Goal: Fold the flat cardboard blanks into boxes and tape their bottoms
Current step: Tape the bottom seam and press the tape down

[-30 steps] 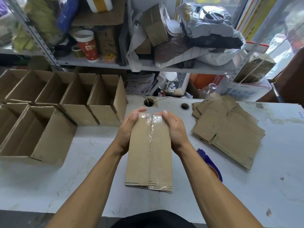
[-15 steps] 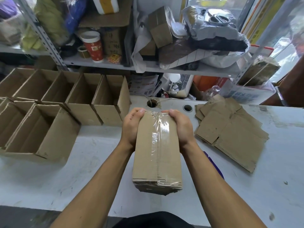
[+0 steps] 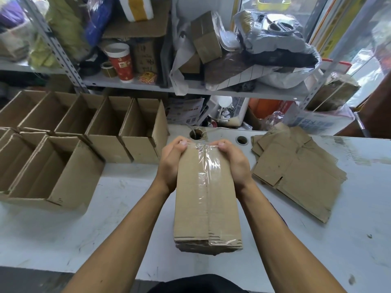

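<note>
Brown cardboard box point(image 3: 208, 199), taped bottom up, held above the white counter point(image 3: 349, 240), centre front. Clear tape strip point(image 3: 206, 178) runs along its long axis, which points straight away from the person. Both hands clamped on the far end: left hand point(image 3: 170, 163) on left side, right hand point(image 3: 233, 163) on right, thumbs pressing tape over the far edge. Equally near; neither leads. Likely step: smoothing tape end, then setting box with the finished ones. Open finished boxes point(image 3: 53, 174) left: at least seven visible. One stack of flat cardboard blanks point(image 3: 296, 172) right; count unreadable.
</note>
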